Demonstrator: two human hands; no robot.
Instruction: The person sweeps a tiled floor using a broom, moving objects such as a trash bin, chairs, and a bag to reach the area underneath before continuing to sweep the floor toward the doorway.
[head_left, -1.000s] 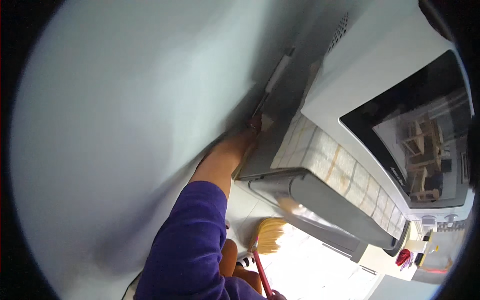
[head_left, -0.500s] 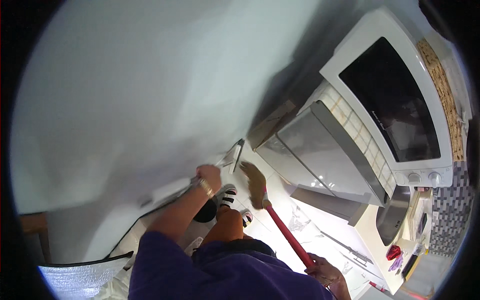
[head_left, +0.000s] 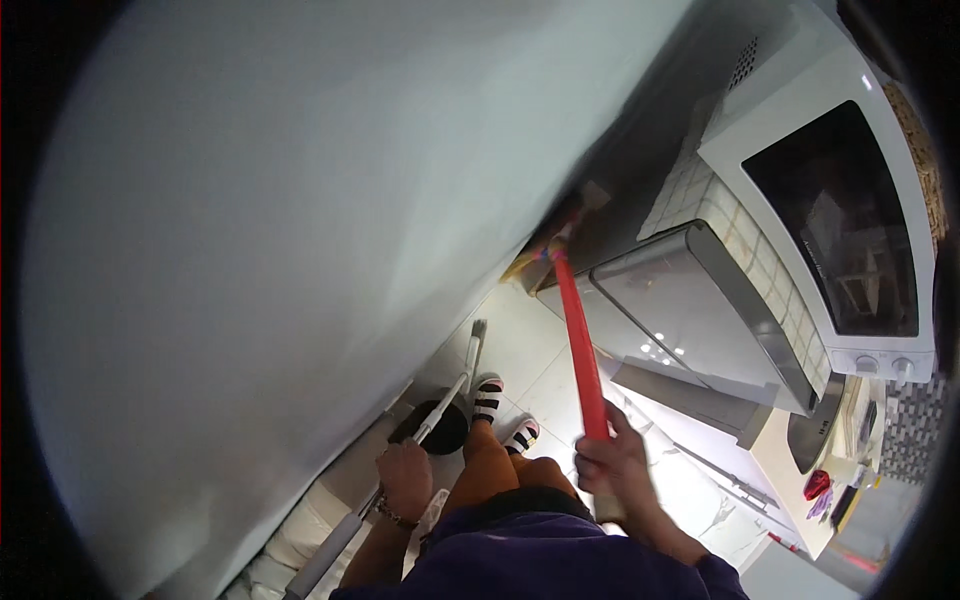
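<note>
Here the red broom handle (head_left: 578,345) runs up from my right hand (head_left: 612,462), fingers wrapped tight around it, bristles jammed beside the white microwave (head_left: 800,160). Left of the broom, my left hand (head_left: 405,478) is closed around a grey dustpan handle (head_left: 440,405).

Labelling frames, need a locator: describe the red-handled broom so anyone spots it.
Start at the white microwave on the right. Left of it, the broom runs from the right hand up toward the wall. Its handle is the only bright red stick; the left hand's pole is grey.
</note>
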